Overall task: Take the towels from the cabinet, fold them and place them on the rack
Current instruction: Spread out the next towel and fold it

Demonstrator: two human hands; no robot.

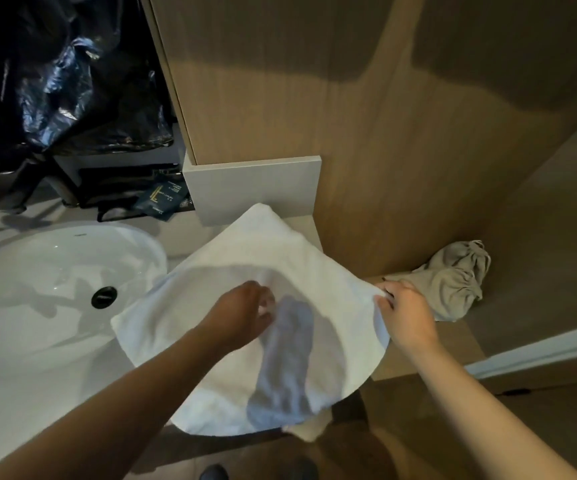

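Fold: square white terry towel (262, 251) at 3 o'clock of white oval sink (37, 271). Right hand (406, 313) pinching 3 o'clock corner; left hand (245, 310) mid-towel, grip unclear. Pin centre, carry corner to 9 o'clock.

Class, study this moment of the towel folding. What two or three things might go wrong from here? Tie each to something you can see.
1. The towel overhangs the front edge of the counter; it might slide off if released.
2. Its left corner reaches the rim of the sink and could dip into the basin.
3. The right hand pinches the towel's edge right beside a beige cloth, which may get caught in the fold.
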